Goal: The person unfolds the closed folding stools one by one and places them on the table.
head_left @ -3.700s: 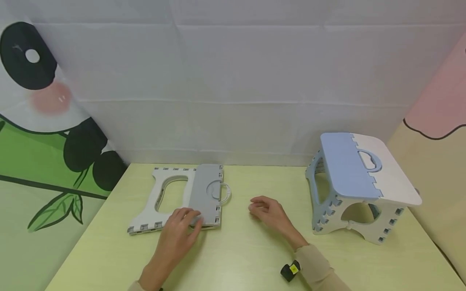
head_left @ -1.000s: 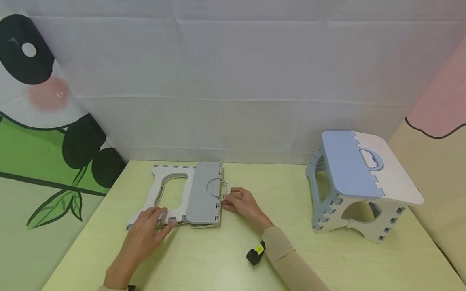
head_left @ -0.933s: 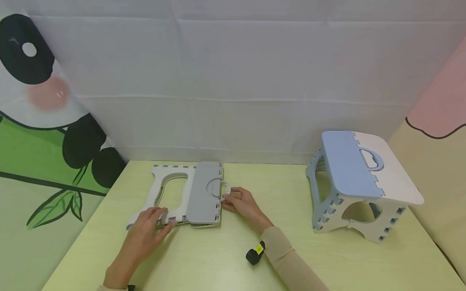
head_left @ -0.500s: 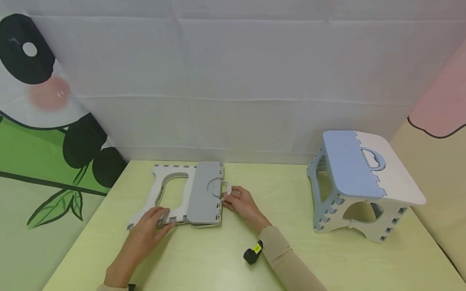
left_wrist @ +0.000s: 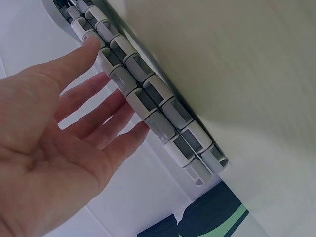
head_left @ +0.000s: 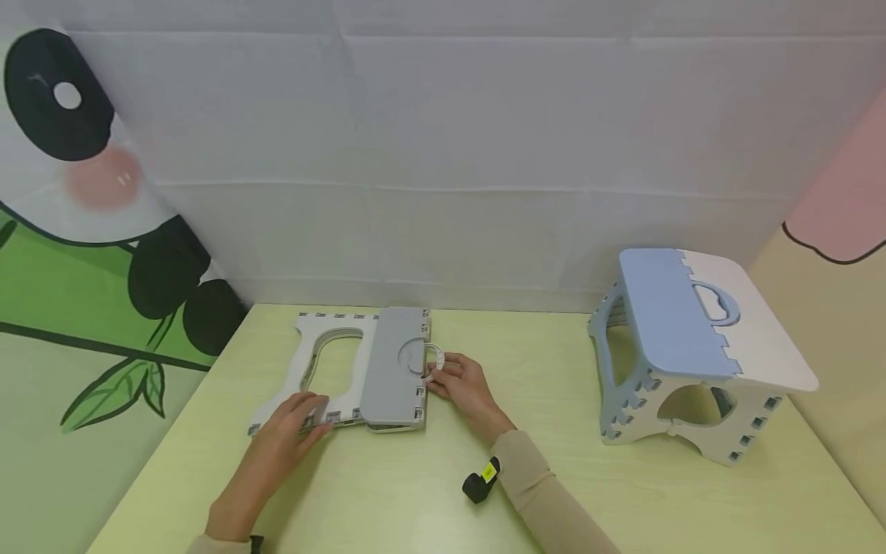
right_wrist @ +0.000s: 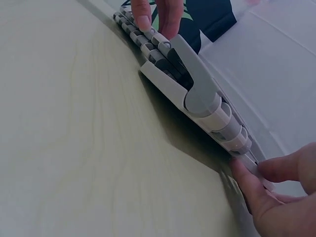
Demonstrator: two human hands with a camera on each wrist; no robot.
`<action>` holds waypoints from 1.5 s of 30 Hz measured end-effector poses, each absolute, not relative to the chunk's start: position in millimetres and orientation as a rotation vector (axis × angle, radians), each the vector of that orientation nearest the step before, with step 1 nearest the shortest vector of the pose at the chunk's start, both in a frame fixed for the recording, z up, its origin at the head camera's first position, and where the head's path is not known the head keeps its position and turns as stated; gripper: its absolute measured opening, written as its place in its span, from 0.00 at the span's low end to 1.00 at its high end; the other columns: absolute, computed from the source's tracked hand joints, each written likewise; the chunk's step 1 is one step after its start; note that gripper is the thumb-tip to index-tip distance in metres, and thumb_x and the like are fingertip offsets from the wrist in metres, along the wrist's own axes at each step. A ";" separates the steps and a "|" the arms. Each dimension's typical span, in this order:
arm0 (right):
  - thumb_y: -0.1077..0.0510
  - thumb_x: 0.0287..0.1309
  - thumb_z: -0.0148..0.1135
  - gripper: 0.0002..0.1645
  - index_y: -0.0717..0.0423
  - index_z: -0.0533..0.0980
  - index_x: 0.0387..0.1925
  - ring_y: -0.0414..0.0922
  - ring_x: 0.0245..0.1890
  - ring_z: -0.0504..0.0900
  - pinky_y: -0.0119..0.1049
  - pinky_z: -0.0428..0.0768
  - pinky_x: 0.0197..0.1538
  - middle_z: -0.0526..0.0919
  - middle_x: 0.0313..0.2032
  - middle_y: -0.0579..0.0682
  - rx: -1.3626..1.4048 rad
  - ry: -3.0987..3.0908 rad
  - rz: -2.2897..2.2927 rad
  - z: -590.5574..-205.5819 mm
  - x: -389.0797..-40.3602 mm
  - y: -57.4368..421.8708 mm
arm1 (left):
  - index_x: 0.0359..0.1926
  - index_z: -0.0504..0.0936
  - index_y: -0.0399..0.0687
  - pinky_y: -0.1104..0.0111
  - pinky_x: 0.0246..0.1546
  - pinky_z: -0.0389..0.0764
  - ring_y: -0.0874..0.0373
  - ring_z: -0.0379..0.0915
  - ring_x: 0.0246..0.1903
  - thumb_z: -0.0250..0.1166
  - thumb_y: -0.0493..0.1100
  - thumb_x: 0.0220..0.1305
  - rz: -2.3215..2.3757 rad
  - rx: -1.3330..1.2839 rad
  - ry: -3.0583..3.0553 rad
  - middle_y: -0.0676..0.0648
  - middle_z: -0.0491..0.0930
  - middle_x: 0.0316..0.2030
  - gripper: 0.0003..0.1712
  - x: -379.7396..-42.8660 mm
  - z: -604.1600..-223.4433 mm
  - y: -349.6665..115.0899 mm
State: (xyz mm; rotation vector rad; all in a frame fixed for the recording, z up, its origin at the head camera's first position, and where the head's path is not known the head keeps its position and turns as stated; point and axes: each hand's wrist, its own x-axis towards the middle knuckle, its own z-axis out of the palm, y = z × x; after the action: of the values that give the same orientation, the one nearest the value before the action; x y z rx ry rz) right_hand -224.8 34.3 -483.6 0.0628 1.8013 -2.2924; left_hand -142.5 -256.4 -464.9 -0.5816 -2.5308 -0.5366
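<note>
A grey and white folding stool (head_left: 391, 373) lies folded flat on the table, its seat part to the right and its legs to the left. My left hand (head_left: 280, 431) rests along the near edge of the legs, fingers extended; in the left wrist view its fingertips (left_wrist: 91, 42) touch the hinged edge. With thumb and fingers my right hand (head_left: 467, 388) pinches the white carry handle (head_left: 439, 358) at the seat's right side. The right wrist view shows the hinge knuckles (right_wrist: 224, 123) of the seat end, and the thumb (right_wrist: 279, 168) on the handle.
A blue and white folding stool (head_left: 681, 323) stands unfolded on the right of the yellow-green table (head_left: 388, 492). A white cloth (head_left: 484, 154) hangs behind, with cartoon-print fabric (head_left: 166, 261) at the left. A black device (head_left: 477, 486) is strapped at the right wrist.
Since the earliest frame my left hand has shifted left from the seat to the legs, and my right hand has moved left to the handle. Over the last second both hands hold still.
</note>
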 end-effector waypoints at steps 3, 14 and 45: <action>0.75 0.68 0.57 0.26 0.77 0.66 0.65 0.48 0.46 0.87 0.39 0.85 0.53 0.81 0.55 0.70 0.076 1.799 -2.300 -483.7 -225.3 34.5 | 0.47 0.84 0.35 0.48 0.43 0.83 0.41 0.81 0.45 0.81 0.32 0.48 -0.522 -0.578 -2.529 0.39 0.81 0.44 0.24 -142.6 -465.1 -256.5; 0.76 0.67 0.58 0.27 0.77 0.67 0.66 0.48 0.46 0.87 0.40 0.85 0.52 0.81 0.55 0.71 0.058 1.777 -2.320 -484.3 -226.0 35.4 | 0.47 0.85 0.37 0.48 0.41 0.84 0.42 0.82 0.44 0.81 0.32 0.48 -0.492 -0.548 -2.576 0.40 0.82 0.44 0.24 -143.9 -462.6 -255.3; 0.77 0.66 0.58 0.30 0.76 0.65 0.68 0.54 0.47 0.88 0.40 0.85 0.51 0.80 0.54 0.72 0.079 1.786 -2.324 -477.8 -221.7 43.4 | 0.49 0.88 0.44 0.53 0.22 0.83 0.43 0.85 0.44 0.82 0.35 0.44 -0.450 -0.559 -2.552 0.41 0.86 0.46 0.26 -140.5 -460.3 -252.9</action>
State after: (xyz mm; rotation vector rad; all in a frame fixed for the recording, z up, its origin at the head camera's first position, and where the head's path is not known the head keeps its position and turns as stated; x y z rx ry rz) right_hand -221.7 43.4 -477.8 0.0786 1.7864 -2.3236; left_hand -140.5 -252.9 -460.3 -0.5589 -2.5525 -0.4500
